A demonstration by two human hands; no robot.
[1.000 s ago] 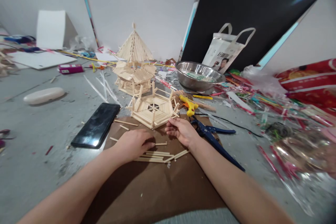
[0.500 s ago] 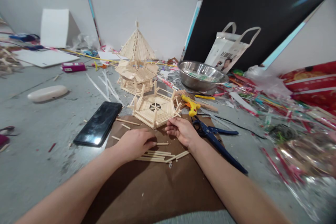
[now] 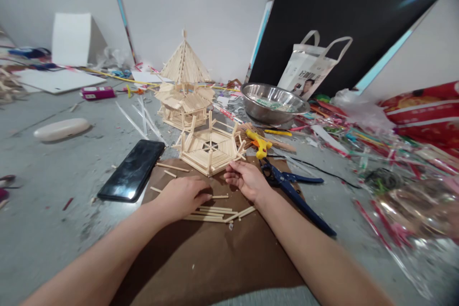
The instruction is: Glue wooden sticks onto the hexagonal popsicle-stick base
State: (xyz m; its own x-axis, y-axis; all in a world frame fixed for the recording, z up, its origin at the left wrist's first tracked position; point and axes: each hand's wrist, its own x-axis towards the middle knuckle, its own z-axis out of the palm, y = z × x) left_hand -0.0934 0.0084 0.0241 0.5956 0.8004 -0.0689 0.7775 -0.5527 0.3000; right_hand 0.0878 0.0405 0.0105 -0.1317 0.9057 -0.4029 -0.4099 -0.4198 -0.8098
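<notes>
A hexagonal tray-like model of thin wooden sticks [image 3: 195, 157], with short posts along its rim, stands in front of me. My right hand [image 3: 245, 179] is at its near right edge, fingers curled and thumb against the forefinger; whatever they pinch is hidden. My left hand [image 3: 186, 196] is palm down over the brown sheet [image 3: 215, 258], its fingers bent together and their tips out of sight. One wooden stick [image 3: 220, 197] juts out beside the left thumb. Several loose sticks [image 3: 211, 213] lie just below that hand.
Behind the tray rises a stick pavilion [image 3: 184, 64] with a pointed roof. A yellow glue gun [image 3: 261, 145] and blue-handled cutters [image 3: 292, 186] lie at right, a black phone [image 3: 132, 170] at left. Farther back are a steel bowl [image 3: 251, 105], a white bag [image 3: 303, 69] and scattered plastic scraps.
The whole view has shifted slightly, so everything appears a little farther left. Both hands keep nearly the same pose and place by the model and sticks.
</notes>
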